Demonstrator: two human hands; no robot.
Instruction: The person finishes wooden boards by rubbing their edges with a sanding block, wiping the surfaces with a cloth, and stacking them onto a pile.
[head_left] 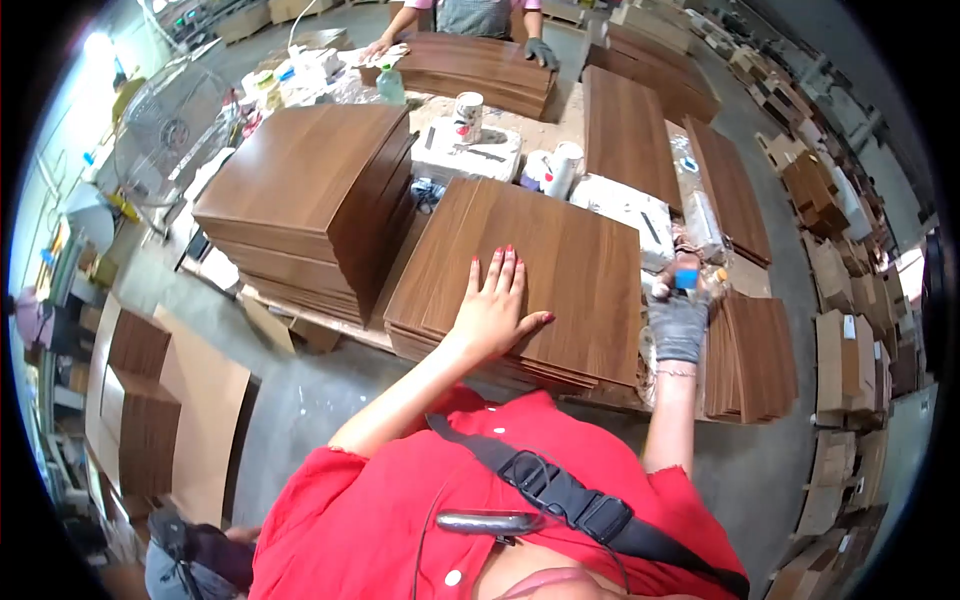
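My bare left hand (492,310) lies flat on the top brown wood-grain panel (580,265) of a stack in front of me, its fingers spread. In a grey glove, my right hand (680,322) is just beyond the right edge of that stack. Its fingers are closed around a small object with a blue face (686,275), whose kind I cannot make out. Close to the right hand stands a smaller stack of panels (750,355). White foam-like blocks (625,215) lie behind the panel under my left hand.
A tall panel stack (300,170) stands at left. White cups (467,115) and a green bottle (390,85) stand farther back. Across the table, a co-worker's hands rest on panels (470,70). A fan (170,130) is at far left; cartons (850,360) line the right.
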